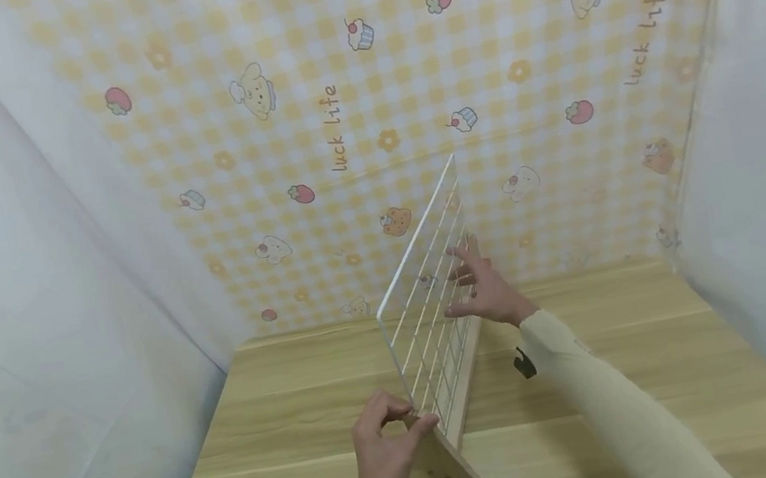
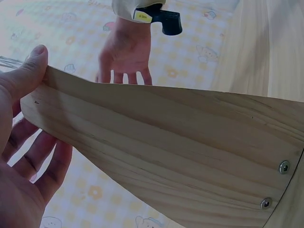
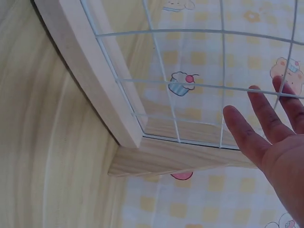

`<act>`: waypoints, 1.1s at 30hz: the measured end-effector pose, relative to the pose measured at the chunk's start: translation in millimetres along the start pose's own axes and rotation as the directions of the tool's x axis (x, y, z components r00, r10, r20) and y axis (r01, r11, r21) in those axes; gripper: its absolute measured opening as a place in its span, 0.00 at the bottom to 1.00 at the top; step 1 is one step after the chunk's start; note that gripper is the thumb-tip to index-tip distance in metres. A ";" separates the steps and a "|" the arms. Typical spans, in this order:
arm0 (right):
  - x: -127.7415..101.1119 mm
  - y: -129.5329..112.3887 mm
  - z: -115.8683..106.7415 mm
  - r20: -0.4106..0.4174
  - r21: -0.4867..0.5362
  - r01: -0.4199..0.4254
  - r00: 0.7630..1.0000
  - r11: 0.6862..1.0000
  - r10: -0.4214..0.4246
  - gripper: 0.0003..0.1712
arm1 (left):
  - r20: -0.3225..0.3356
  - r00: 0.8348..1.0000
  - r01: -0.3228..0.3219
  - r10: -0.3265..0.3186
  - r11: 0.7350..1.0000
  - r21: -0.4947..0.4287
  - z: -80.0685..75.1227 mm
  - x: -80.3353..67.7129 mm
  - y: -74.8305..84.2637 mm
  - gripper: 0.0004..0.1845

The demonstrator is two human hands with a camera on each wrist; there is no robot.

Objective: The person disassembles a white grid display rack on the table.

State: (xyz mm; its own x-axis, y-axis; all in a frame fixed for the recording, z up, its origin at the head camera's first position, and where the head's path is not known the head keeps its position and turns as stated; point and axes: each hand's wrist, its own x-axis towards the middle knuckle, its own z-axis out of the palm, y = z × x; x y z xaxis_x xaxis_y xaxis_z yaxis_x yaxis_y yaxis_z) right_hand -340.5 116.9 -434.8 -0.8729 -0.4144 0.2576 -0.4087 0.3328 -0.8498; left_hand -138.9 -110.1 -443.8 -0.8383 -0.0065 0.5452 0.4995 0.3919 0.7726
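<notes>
A white wire grid panel (image 1: pixel 416 235) stands upright in a wooden frame, running away from the near edge in the head view. The frame has a long bar (image 3: pixel 90 71) along the bottom and an upright end board (image 2: pixel 156 123) with two metal screws (image 2: pixel 284 167) near its lower edge. My left hand (image 1: pixel 380 451) pinches the upper end of the near end board, thumb on one side and fingers on the other. On the grid's right side, my right hand (image 1: pixel 486 289) is spread, its fingertips right at the wires toward the far end.
The frame stands on a light wood-grain tabletop (image 1: pixel 292 423). Behind it hangs a yellow checked cloth (image 1: pixel 307 150) with cartoon prints, and white sheets (image 1: pixel 48 329) close off both sides. A small black device (image 1: pixel 523 363) sits at the right wrist.
</notes>
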 end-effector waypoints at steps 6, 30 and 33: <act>-0.8 9.4 10.9 -0.022 0.030 0.029 0.999 0.999 -0.029 0.70 | -0.035 0.998 -0.058 0.059 0.998 0.010 -0.9 0.4 -2.2 0.14; -1.3 -12.2 17.8 -0.167 0.025 0.096 0.982 0.995 -0.090 0.77 | -0.101 0.994 -0.050 0.047 0.998 -0.033 12.0 -8.6 -14.7 0.14; 3.3 -20.4 13.0 -0.155 0.051 0.118 0.982 0.992 -0.109 0.75 | -0.106 0.994 -0.037 0.034 0.999 -0.025 14.6 -10.4 -27.4 0.14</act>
State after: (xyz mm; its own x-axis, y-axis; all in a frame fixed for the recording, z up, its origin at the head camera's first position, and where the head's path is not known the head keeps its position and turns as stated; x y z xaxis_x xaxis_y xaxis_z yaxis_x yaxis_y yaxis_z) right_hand -331.6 97.8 -422.6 -0.8540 -0.3122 0.4163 -0.4944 0.2376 -0.8361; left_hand -147.0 -107.4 -475.4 -0.7926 -0.0906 0.6029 0.5358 0.3683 0.7598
